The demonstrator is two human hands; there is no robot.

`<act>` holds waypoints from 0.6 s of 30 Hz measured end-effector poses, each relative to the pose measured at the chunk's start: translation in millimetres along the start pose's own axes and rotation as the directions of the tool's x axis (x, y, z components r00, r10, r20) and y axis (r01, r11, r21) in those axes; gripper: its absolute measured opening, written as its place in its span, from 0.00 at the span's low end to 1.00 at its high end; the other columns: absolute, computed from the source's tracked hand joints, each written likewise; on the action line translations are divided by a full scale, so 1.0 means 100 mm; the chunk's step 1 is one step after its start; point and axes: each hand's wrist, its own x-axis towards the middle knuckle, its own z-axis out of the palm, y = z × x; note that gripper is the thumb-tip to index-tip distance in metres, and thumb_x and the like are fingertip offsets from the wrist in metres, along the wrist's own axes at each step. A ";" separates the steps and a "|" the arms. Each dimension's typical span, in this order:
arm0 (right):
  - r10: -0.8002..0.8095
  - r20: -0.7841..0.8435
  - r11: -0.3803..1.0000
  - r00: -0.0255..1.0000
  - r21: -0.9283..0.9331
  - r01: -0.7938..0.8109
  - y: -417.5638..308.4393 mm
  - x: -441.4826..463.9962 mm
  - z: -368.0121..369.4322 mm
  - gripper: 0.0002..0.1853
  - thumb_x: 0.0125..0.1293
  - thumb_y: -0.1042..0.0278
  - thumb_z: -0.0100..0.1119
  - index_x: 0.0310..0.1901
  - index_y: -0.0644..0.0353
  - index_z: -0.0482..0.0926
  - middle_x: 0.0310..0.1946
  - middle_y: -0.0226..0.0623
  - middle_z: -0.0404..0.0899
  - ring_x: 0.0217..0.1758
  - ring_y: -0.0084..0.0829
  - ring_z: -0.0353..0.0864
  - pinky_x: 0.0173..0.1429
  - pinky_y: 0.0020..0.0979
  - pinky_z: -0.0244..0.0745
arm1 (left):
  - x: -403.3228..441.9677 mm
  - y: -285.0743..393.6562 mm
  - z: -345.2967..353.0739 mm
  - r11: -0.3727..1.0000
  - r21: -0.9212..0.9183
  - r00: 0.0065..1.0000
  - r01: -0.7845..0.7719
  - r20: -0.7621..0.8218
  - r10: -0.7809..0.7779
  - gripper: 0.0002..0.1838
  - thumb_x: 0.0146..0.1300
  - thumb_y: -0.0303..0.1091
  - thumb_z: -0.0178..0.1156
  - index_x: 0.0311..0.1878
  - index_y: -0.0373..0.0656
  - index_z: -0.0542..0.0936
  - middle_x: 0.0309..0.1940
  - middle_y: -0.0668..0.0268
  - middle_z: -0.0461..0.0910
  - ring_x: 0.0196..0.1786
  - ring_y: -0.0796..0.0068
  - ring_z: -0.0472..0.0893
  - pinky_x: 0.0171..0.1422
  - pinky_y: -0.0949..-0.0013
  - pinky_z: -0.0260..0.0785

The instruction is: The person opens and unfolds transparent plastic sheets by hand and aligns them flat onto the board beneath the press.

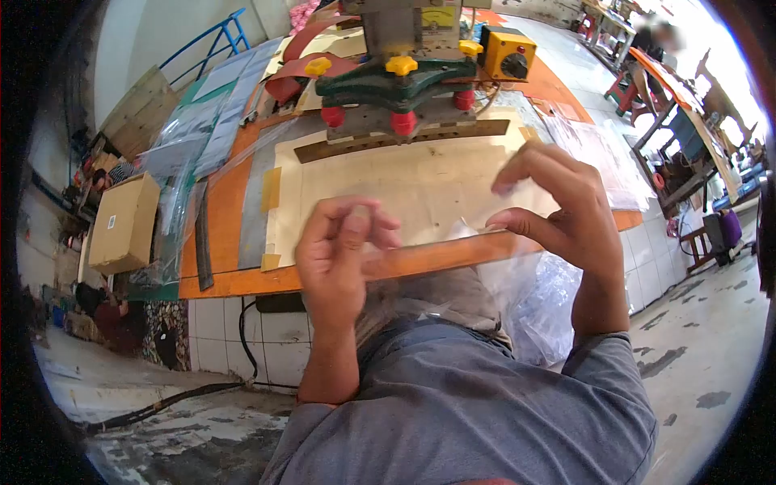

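My left hand (343, 250) is raised over the table's front edge, its thumb pressed to the curled fingers on what looks like a thin clear plastic sheet (436, 295). The sheet is hard to see and hangs before my lap. To the right, my right hand (570, 206) is held with thumb and fingers apart, near the sheet's other side. Beyond both hands lies a pale board (380, 182), taped at its edges. Above its far side stands a press head (396, 89) with yellow knobs and red feet; a dark metal strip (323, 150) sits below it.
A yellow control box (508, 55) is beside the press. Crumpled clear plastic (550, 303) hangs at my right. Clear plastic sheets (602, 162) lie on the orange table (222, 234) at right. A cardboard box (125, 222) stands left. Another person (647, 61) sits far off at right.
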 end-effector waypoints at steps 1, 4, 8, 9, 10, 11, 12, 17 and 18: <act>-0.018 -0.085 1.000 0.996 0.018 0.019 0.02 -0.02 -0.02 0.19 0.57 0.59 0.80 0.44 0.60 0.82 0.39 0.40 0.84 0.46 0.44 0.85 0.49 0.40 0.77 | 0.01 0.01 -0.05 1.000 0.023 0.998 -0.017 -0.055 0.018 0.11 0.81 0.36 0.58 0.52 0.37 0.80 0.36 0.60 0.86 0.32 0.74 0.83 0.42 0.70 0.77; -0.017 -0.204 0.999 0.979 -0.036 0.009 0.15 -0.15 -0.08 0.27 0.55 0.59 0.82 0.53 0.60 0.83 0.51 0.41 0.86 0.56 0.43 0.85 0.60 0.40 0.77 | 0.07 0.01 -0.23 0.992 0.073 0.987 -0.102 -0.118 0.110 0.11 0.81 0.36 0.58 0.53 0.37 0.80 0.35 0.62 0.84 0.31 0.76 0.80 0.39 0.72 0.74; 0.107 -0.359 0.994 0.927 0.062 -0.090 0.31 -0.38 0.02 0.29 0.56 0.62 0.82 0.58 0.61 0.81 0.56 0.40 0.86 0.61 0.38 0.84 0.63 0.39 0.77 | 0.10 0.02 -0.45 0.955 0.145 0.947 -0.257 -0.159 0.279 0.10 0.80 0.36 0.59 0.54 0.38 0.80 0.35 0.63 0.83 0.32 0.78 0.77 0.36 0.73 0.71; 0.159 -0.376 0.986 0.913 0.104 -0.129 0.33 -0.42 0.06 0.29 0.58 0.63 0.81 0.59 0.60 0.81 0.57 0.40 0.85 0.61 0.37 0.83 0.63 0.38 0.76 | 0.10 0.02 -0.49 0.955 0.146 0.947 -0.257 -0.157 0.279 0.10 0.80 0.36 0.59 0.54 0.38 0.80 0.35 0.63 0.83 0.32 0.78 0.77 0.36 0.73 0.71; 0.175 -0.367 0.981 0.913 0.145 -0.130 0.37 -0.45 0.12 0.28 0.60 0.64 0.80 0.60 0.59 0.80 0.59 0.39 0.84 0.63 0.38 0.82 0.63 0.38 0.76 | 0.11 0.04 -0.53 0.952 0.143 0.944 -0.271 -0.156 0.292 0.10 0.80 0.35 0.59 0.54 0.39 0.79 0.35 0.63 0.82 0.32 0.78 0.77 0.36 0.73 0.71; 0.177 -0.371 0.981 0.912 0.147 -0.130 0.38 -0.45 0.15 0.28 0.60 0.64 0.80 0.60 0.59 0.80 0.59 0.39 0.84 0.63 0.38 0.82 0.63 0.38 0.76 | 0.10 0.04 -0.57 0.949 0.140 0.940 -0.283 -0.155 0.304 0.10 0.80 0.35 0.59 0.54 0.39 0.79 0.35 0.63 0.82 0.32 0.78 0.76 0.36 0.74 0.71; 0.176 -0.355 0.981 0.918 0.143 -0.133 0.38 -0.44 0.19 0.27 0.60 0.64 0.79 0.60 0.59 0.80 0.59 0.40 0.84 0.64 0.37 0.82 0.63 0.38 0.76 | 0.10 0.05 -0.60 0.948 0.143 0.940 -0.284 -0.151 0.305 0.10 0.80 0.35 0.59 0.54 0.39 0.79 0.35 0.63 0.82 0.32 0.78 0.76 0.36 0.74 0.71; 0.091 -0.282 0.994 0.955 0.080 -0.071 0.34 -0.25 0.20 0.23 0.63 0.62 0.77 0.59 0.56 0.83 0.62 0.43 0.81 0.67 0.45 0.80 0.68 0.42 0.74 | 0.05 0.09 -0.63 0.938 0.144 0.938 -0.316 -0.099 0.332 0.09 0.81 0.35 0.57 0.55 0.40 0.78 0.37 0.64 0.81 0.33 0.79 0.77 0.36 0.76 0.71; 0.090 -0.284 0.994 0.955 0.080 -0.070 0.35 -0.20 0.21 0.23 0.63 0.62 0.77 0.59 0.56 0.83 0.62 0.43 0.81 0.67 0.45 0.80 0.68 0.42 0.74 | 0.04 0.10 -0.63 0.937 0.144 0.938 -0.318 -0.098 0.333 0.09 0.81 0.35 0.57 0.55 0.40 0.78 0.37 0.64 0.81 0.33 0.79 0.77 0.36 0.76 0.71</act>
